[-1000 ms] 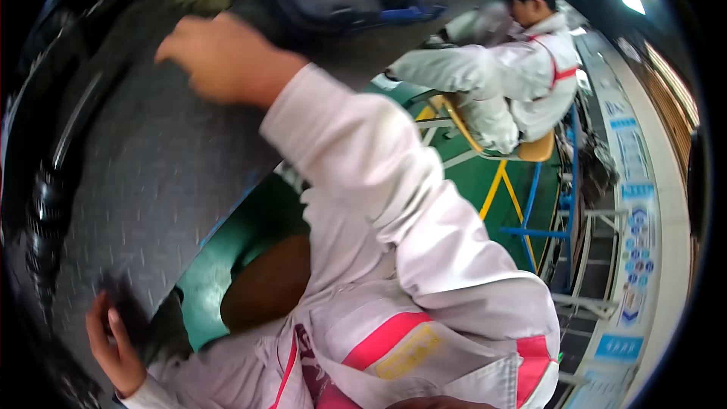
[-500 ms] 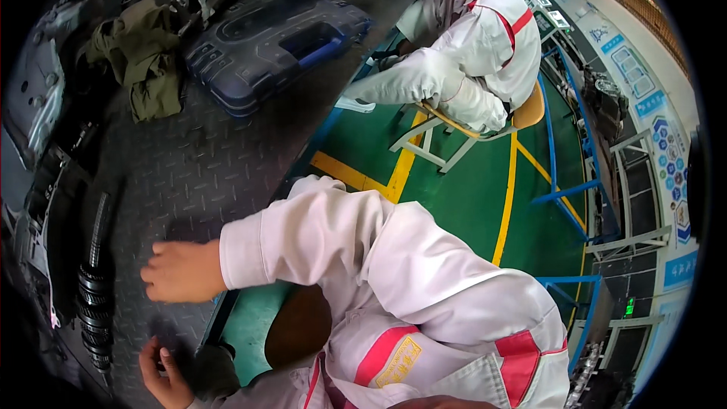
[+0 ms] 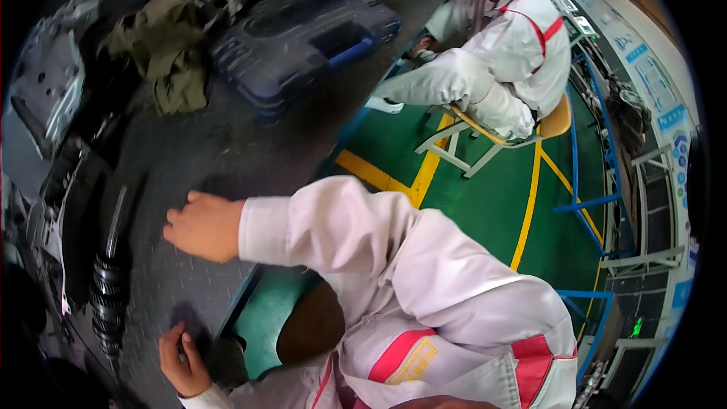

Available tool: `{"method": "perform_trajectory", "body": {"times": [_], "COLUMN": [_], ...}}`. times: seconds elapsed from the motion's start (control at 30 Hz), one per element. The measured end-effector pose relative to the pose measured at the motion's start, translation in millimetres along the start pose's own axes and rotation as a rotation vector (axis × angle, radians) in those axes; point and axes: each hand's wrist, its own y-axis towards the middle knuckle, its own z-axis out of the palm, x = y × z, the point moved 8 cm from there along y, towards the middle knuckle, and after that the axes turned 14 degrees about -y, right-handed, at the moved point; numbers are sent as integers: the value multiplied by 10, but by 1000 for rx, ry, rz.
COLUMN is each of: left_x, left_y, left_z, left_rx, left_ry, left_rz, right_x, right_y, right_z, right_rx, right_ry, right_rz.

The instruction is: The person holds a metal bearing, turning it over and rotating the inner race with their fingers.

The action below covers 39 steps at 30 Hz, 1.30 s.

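Above the dark diamond-plate tabletop (image 3: 227, 132), near its edge, is my right hand (image 3: 203, 229). Its back shows, its fingers are bent and slightly apart, and no held thing can be seen; the palm side is hidden. Lower in view, my left hand (image 3: 184, 362) hovers by the table edge with thumb and fingers loosely curled and apart, nothing between them. A gear shaft (image 3: 110, 295) with several dark toothed rings and a long bare metal end (image 3: 117, 220) lies left of both hands, touched by neither.
A dark blue plastic tool case (image 3: 295, 57) lies farther along the table, with an olive cloth (image 3: 170, 53) beside it. Metal castings (image 3: 57, 83) line the far left. Beyond the table edge, a person in white workwear (image 3: 503, 53) sits on a wooden-seated chair (image 3: 553, 117).
The whole view has shifted, so case, shaft and co-worker appear farther right. My right hand has moved slightly away from the gear shaft; its fingers have changed pose a little.
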Motion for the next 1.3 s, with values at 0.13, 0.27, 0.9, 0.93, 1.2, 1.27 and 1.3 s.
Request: {"method": "perform_trajectory", "body": {"times": [0.13, 0.27, 0.9, 0.93, 1.2, 1.27, 1.3], "left_x": [-58, -280, -468, -476, -475, -439, -430], "left_y": [49, 84, 12, 19, 55, 58, 58], "left_z": [28, 11, 288, 274, 255, 256, 247], "left_rx": [-13, -101, -151, -149, -47, -35, -36], "left_ry": [-120, -367, -539, -535, -642, -695, -695], "left_rz": [3, 25, 194, 226, 209, 113, 112], "right_x": [-46, 230, 481, 468, 557, 613, 648], "right_y": [-44, -103, -395, -392, -375, -387, -380], "right_z": [-219, -427, -294, -274, -437, -526, -521], "right_rx": [-151, 114, 231, 209, 188, 241, 256], "right_ry": [641, 1496, 2015, 2034, 1836, 1606, 1545], "right_rz": [-90, 25, 286, 303, 1, -277, -343]}}
